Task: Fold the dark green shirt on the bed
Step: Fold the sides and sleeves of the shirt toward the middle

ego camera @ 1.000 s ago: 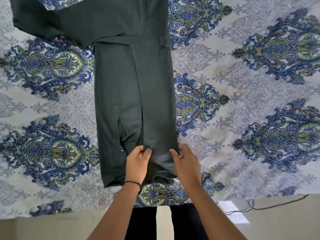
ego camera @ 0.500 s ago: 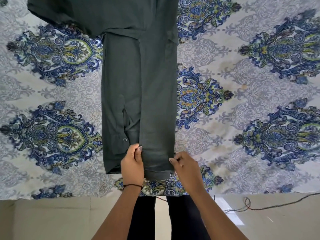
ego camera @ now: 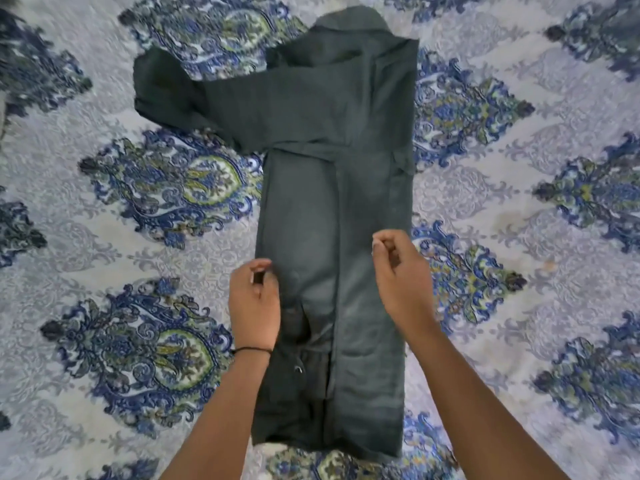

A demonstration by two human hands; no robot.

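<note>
The dark green shirt [ego camera: 332, 216] lies lengthwise on the bed, folded into a long narrow strip. Its collar is at the far end, and one sleeve [ego camera: 180, 95] sticks out to the far left. The hem lies nearest me. My left hand [ego camera: 254, 299] hovers at the strip's left edge about halfway along, fingers loosely curled. My right hand [ego camera: 401, 275] is over the strip's right side, fingers also loosely curled. I see no cloth in either hand.
The bedsheet [ego camera: 519, 220] is pale grey with large blue and green ornamental motifs and fills the whole view around the shirt.
Both hands have let go of the hem and moved forward to the middle of the strip. The view has shifted forward, so the collar and sleeve now show and the floor does not.
</note>
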